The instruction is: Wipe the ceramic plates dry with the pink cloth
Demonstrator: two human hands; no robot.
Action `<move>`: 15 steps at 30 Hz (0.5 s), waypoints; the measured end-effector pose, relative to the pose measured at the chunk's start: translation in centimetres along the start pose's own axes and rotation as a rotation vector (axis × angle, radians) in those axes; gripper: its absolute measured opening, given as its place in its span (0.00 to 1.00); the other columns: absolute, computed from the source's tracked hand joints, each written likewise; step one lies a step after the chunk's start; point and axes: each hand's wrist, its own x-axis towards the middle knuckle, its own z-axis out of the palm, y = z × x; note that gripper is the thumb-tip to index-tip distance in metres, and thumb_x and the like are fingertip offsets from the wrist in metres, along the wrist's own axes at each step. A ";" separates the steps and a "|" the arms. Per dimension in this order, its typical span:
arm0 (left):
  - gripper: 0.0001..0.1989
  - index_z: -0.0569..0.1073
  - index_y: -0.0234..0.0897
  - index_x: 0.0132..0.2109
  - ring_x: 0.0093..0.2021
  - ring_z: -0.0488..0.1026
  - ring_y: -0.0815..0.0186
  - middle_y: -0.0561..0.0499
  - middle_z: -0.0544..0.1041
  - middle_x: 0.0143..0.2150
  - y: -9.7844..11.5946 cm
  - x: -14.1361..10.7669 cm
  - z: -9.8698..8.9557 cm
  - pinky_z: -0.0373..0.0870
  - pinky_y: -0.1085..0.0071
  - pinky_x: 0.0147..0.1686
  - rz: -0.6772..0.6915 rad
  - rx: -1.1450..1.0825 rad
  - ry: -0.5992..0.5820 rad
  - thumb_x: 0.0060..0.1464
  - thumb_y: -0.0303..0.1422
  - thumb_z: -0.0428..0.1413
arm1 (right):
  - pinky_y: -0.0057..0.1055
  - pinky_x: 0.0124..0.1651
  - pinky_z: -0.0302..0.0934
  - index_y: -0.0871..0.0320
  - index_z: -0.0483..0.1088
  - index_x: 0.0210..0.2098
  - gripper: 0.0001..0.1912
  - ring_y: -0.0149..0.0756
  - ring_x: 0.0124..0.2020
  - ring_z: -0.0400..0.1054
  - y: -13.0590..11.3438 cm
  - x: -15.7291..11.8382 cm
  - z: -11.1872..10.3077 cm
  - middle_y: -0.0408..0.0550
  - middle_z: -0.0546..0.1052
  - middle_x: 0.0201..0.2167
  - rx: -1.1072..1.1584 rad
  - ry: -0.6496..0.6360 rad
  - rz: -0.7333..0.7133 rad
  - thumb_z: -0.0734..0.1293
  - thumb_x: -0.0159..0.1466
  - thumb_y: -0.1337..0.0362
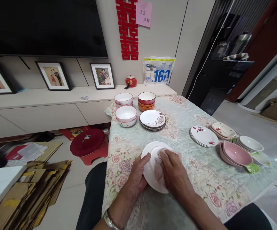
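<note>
A white plate (150, 179) is held above the near part of the table, tilted toward me. My left hand (138, 172) grips its left rim, with the thumb on top and the fingers underneath. Pressed against the plate's inner face is a thin pinkish cloth (158, 167), bunched beneath the bent fingers of my right hand (173, 169). Part of the plate's right side is hidden by that hand. Just beyond lies a stack of dark-rimmed flower-patterned plates (152, 118).
White red-rimmed bowls (126, 115) and red and orange bowls (146, 98) stand at the back. On the right are oval plates (203, 135), pink leaf-handled dishes (236, 153) and small white bowls (251, 143). A red stool (88, 143) and flattened cardboard (28, 195) are left of the flowered tablecloth (121, 159).
</note>
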 end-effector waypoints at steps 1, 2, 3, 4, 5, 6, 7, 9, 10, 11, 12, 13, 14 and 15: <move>0.24 0.74 0.28 0.52 0.40 0.79 0.52 0.40 0.82 0.37 0.0 0.0 -0.1 0.71 0.59 0.46 -0.007 -0.008 -0.020 0.47 0.33 0.64 | 0.48 0.56 0.62 0.64 0.61 0.57 0.23 0.50 0.56 0.60 -0.3 0.4 0.3 0.63 0.67 0.54 0.039 -0.025 -0.025 0.57 0.62 0.75; 0.23 0.74 0.28 0.51 0.40 0.79 0.52 0.41 0.82 0.37 0.0 0.1 -0.1 0.71 0.60 0.46 -0.012 -0.019 -0.039 0.47 0.32 0.64 | 0.47 0.58 0.61 0.63 0.60 0.59 0.25 0.49 0.58 0.59 -0.4 0.9 0.5 0.62 0.66 0.56 0.075 -0.053 -0.049 0.57 0.62 0.75; 0.22 0.75 0.29 0.50 0.40 0.79 0.53 0.41 0.82 0.36 -0.1 0.2 -0.2 0.71 0.60 0.46 -0.016 -0.031 -0.055 0.47 0.32 0.64 | 0.47 0.59 0.60 0.62 0.60 0.59 0.26 0.49 0.59 0.58 -0.5 1.5 0.7 0.61 0.65 0.57 0.108 -0.077 -0.071 0.58 0.62 0.75; 0.20 0.75 0.29 0.49 0.40 0.79 0.54 0.42 0.82 0.36 -0.1 0.3 -0.3 0.71 0.60 0.46 -0.020 -0.041 -0.066 0.47 0.31 0.64 | 0.46 0.60 0.59 0.61 0.60 0.60 0.26 0.48 0.59 0.58 -0.5 2.2 0.8 0.61 0.65 0.58 0.137 -0.099 -0.092 0.58 0.62 0.75; 0.20 0.76 0.30 0.48 0.40 0.79 0.54 0.43 0.82 0.35 -0.1 0.4 -0.4 0.71 0.60 0.46 -0.023 -0.049 -0.072 0.46 0.30 0.64 | 0.46 0.61 0.58 0.61 0.61 0.59 0.26 0.47 0.59 0.58 -0.4 2.8 1.0 0.60 0.65 0.58 0.161 -0.119 -0.112 0.59 0.61 0.75; 0.19 0.76 0.31 0.47 0.39 0.79 0.54 0.44 0.82 0.35 -0.1 0.5 -0.4 0.71 0.60 0.46 -0.025 -0.054 -0.072 0.46 0.29 0.64 | 0.46 0.61 0.58 0.61 0.62 0.59 0.25 0.47 0.59 0.58 -0.2 3.5 1.0 0.60 0.66 0.57 0.178 -0.133 -0.133 0.60 0.61 0.75; 0.20 0.76 0.31 0.48 0.39 0.79 0.54 0.44 0.82 0.35 -0.1 0.5 -0.5 0.71 0.60 0.46 -0.024 -0.057 -0.069 0.45 0.28 0.64 | 0.46 0.61 0.57 0.61 0.63 0.58 0.25 0.47 0.59 0.59 0.0 4.1 1.1 0.59 0.67 0.57 0.186 -0.143 -0.148 0.60 0.61 0.74; 0.22 0.75 0.30 0.49 0.40 0.79 0.53 0.43 0.82 0.35 -0.1 0.6 -0.5 0.71 0.59 0.47 -0.016 -0.057 -0.064 0.44 0.27 0.64 | 0.46 0.61 0.57 0.61 0.64 0.57 0.22 0.46 0.58 0.60 0.7 5.1 1.2 0.59 0.68 0.56 0.179 -0.146 -0.148 0.60 0.63 0.73; 0.23 0.74 0.30 0.51 0.40 0.79 0.53 0.43 0.82 0.36 -0.1 0.6 -0.5 0.71 0.59 0.47 -0.010 -0.057 -0.064 0.44 0.27 0.64 | 0.47 0.60 0.58 0.61 0.64 0.57 0.21 0.46 0.57 0.60 1.1 5.4 1.3 0.59 0.68 0.55 0.170 -0.140 -0.130 0.59 0.64 0.73; 0.25 0.74 0.30 0.52 0.41 0.79 0.52 0.42 0.82 0.37 -0.1 0.6 -0.6 0.70 0.59 0.47 -0.004 -0.057 -0.065 0.44 0.27 0.64 | 0.47 0.58 0.59 0.61 0.64 0.57 0.21 0.46 0.56 0.61 1.5 5.5 1.3 0.59 0.69 0.54 0.161 -0.129 -0.103 0.58 0.65 0.73; 0.25 0.73 0.29 0.53 0.42 0.78 0.52 0.42 0.82 0.37 -0.1 0.6 -0.6 0.70 0.58 0.48 -0.002 -0.057 -0.064 0.44 0.27 0.64 | 0.46 0.57 0.60 0.61 0.64 0.57 0.20 0.46 0.55 0.62 1.9 5.6 1.4 0.59 0.69 0.53 0.154 -0.119 -0.070 0.57 0.66 0.73; 0.26 0.73 0.29 0.53 0.42 0.78 0.52 0.41 0.82 0.38 -0.1 0.6 -0.6 0.70 0.58 0.48 -0.001 -0.058 -0.063 0.45 0.27 0.63 | 0.45 0.56 0.61 0.61 0.64 0.57 0.20 0.45 0.54 0.62 2.3 5.5 1.4 0.59 0.69 0.53 0.149 -0.110 -0.039 0.56 0.66 0.73; 0.26 0.72 0.29 0.54 0.43 0.78 0.51 0.40 0.82 0.39 -0.1 0.6 -0.6 0.69 0.58 0.49 0.000 -0.060 -0.062 0.45 0.26 0.63 | 0.44 0.55 0.62 0.61 0.63 0.57 0.20 0.45 0.53 0.63 2.7 5.3 1.4 0.59 0.70 0.52 0.144 -0.105 -0.011 0.56 0.67 0.73; 0.26 0.72 0.29 0.54 0.44 0.78 0.51 0.40 0.82 0.40 -0.1 0.5 -0.6 0.69 0.57 0.50 0.001 -0.064 -0.060 0.46 0.26 0.62 | 0.44 0.54 0.62 0.61 0.63 0.57 0.20 0.45 0.52 0.63 3.0 5.0 1.3 0.59 0.70 0.51 0.139 -0.100 0.013 0.56 0.67 0.72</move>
